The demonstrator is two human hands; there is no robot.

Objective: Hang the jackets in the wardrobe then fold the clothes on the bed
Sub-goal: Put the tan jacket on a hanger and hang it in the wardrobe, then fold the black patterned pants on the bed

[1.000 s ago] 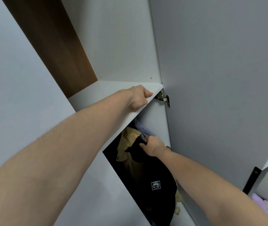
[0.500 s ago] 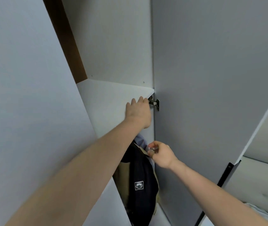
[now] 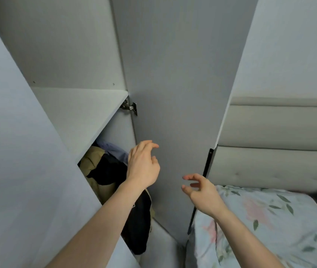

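Note:
A black jacket [image 3: 107, 171] hangs inside the grey wardrobe [image 3: 80, 111], under its shelf, beside a tan jacket [image 3: 91, 161] and a bluish garment [image 3: 113, 148]. My left hand [image 3: 143, 167] hovers in front of the hanging jackets with loosely curled fingers, holding nothing. My right hand [image 3: 200, 187] floats lower and to the right, in front of the open wardrobe door [image 3: 173, 93], fingers relaxed and empty. The hangers and the rail are hidden behind the shelf.
The open door stands between the wardrobe and the bed [image 3: 269, 219], which has a floral cover. A padded grey headboard [image 3: 279, 142] rises behind the bed. The door's black handle [image 3: 207, 163] lies at its edge. A metal hinge [image 3: 129, 107] sits under the shelf.
My left hand has let go of the shelf edge and dropped. My right hand has released the black jacket's hanger and pulled back to the right. The view has swung towards the bed.

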